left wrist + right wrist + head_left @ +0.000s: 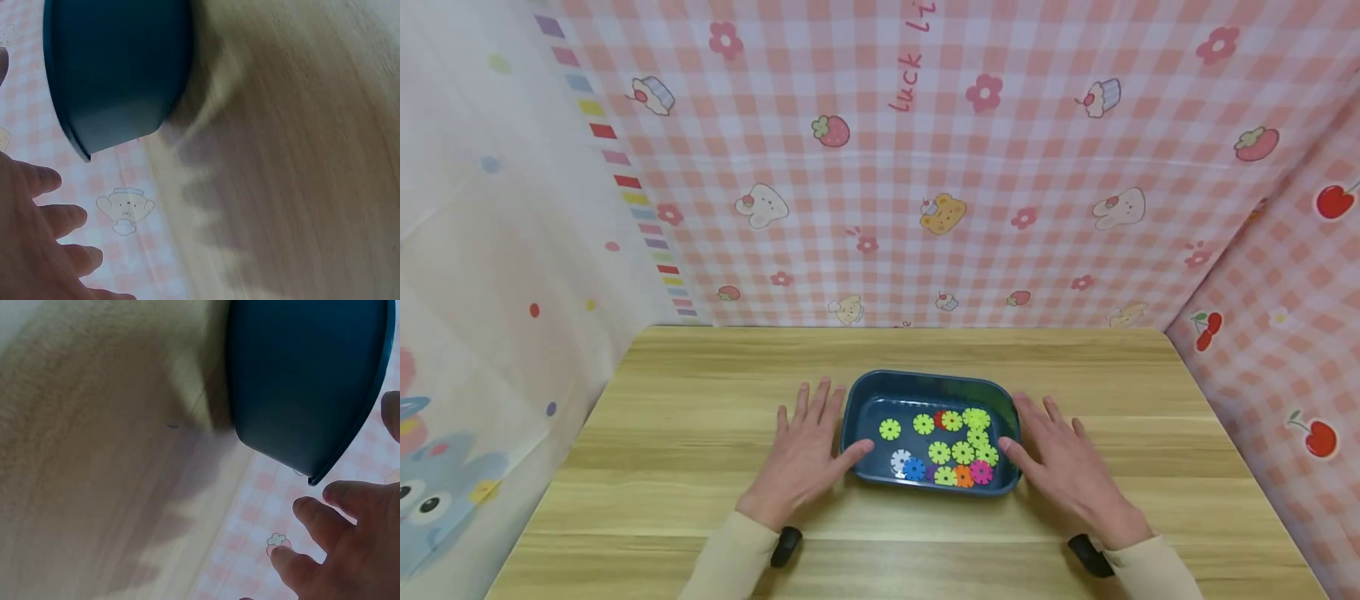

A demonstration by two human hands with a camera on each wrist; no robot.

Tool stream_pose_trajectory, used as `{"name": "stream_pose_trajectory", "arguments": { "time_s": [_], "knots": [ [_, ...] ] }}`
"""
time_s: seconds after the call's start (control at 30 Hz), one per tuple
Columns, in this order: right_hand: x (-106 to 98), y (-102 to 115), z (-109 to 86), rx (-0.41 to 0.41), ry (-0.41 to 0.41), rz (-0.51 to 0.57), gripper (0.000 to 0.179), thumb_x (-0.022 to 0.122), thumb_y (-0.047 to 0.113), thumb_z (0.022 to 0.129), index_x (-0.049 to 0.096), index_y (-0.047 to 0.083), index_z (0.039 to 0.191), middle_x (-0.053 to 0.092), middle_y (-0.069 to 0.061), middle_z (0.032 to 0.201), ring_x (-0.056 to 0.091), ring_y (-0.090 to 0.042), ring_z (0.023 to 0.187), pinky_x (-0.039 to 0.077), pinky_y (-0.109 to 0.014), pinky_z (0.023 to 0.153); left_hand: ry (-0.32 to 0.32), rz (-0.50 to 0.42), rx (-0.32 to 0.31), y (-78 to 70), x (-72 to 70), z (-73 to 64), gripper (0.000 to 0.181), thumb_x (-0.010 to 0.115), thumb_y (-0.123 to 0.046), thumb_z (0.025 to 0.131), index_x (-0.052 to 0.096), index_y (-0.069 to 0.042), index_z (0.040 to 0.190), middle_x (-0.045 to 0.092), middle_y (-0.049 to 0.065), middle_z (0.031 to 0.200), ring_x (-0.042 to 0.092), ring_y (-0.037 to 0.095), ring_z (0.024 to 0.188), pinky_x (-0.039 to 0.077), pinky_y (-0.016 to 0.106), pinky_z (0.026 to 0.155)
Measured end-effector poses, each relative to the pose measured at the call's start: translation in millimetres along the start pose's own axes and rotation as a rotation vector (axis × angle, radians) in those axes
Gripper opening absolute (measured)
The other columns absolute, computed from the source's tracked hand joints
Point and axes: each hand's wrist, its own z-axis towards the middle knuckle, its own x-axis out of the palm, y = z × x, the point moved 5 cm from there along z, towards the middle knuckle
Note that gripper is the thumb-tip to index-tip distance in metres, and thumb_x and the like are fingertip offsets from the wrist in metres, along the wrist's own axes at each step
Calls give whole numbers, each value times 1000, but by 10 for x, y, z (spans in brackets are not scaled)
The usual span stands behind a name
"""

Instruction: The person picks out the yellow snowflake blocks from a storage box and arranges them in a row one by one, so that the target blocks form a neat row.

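A dark blue rectangular tray [880,407] sits on the table with notched plastic discs inside, mostly to its right. Several discs are yellow-green [890,429]; others are white [900,461], blue [913,469], orange [963,477] and pink [981,472]. A red disc [939,418] is partly covered. At the tray's left end is my left hand [801,462], fingers spread, thumb over the rim. My right hand [1071,467] mirrors it at the right end. Both wrist views show the tray's outer wall [119,69] with the fingers [325,525] not curled round it; thumb contact is unclear.
The wood-grain table [700,467] extends around the tray. A pink checked cloth [880,167] hangs behind it, with a white patterned cloth [512,233] on the left and a checked cherry cloth [1285,367] on the right. Dark bands [786,547] circle both wrists.
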Motion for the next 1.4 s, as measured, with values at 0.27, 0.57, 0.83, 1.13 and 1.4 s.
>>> {"name": "stream_pose_trajectory", "arguments": {
  "time_s": [0.27, 0.57, 0.83, 1.13, 1.4],
  "knots": [
    [57, -16, -17, -28, 16, 52, 73, 49, 50, 108, 30, 6, 163, 35, -17, 165, 21, -47, 153, 16, -74, 116, 55, 10, 4, -42, 120, 99, 97, 46, -74, 97, 24, -10, 166, 14, 17, 172, 7, 46, 156, 13, 75, 117],
    [44, -26, 12, -63, 11, 66, 69, 46, 48, 109, 30, 7, 163, 35, -15, 165, 21, -46, 154, 16, -73, 117, 106, 40, 10, -48, 203, 133, 97, 45, -76, 96, 24, -12, 166, 13, 16, 172, 7, 46, 156, 15, 75, 117],
    [25, -65, 82, -92, 19, 60, 67, 47, 43, 110, 31, 7, 163, 36, -16, 164, 22, -47, 153, 18, -74, 116, 100, 38, -1, -63, 234, 129, 103, 47, -75, 96, 15, -7, 166, 8, 14, 173, 7, 44, 157, 15, 73, 118],
    [0, -91, 137, -103, 21, 56, 69, 49, 45, 109, 31, 5, 162, 34, -17, 165, 22, -46, 153, 19, -72, 117, 92, 16, -14, -81, 270, 134, 103, 51, -72, 96, 16, -4, 166, 8, 13, 173, 6, 43, 157, 16, 73, 117],
    [-126, 87, 173, -218, -88, 54, 67, 73, 33, 98, 50, 1, 152, 45, -19, 158, 38, -42, 147, 31, -62, 117, 87, 15, -11, -94, 258, 135, 103, 51, -71, 96, 16, -3, 166, 9, 14, 173, 6, 43, 157, 16, 72, 118]
  ]
}}
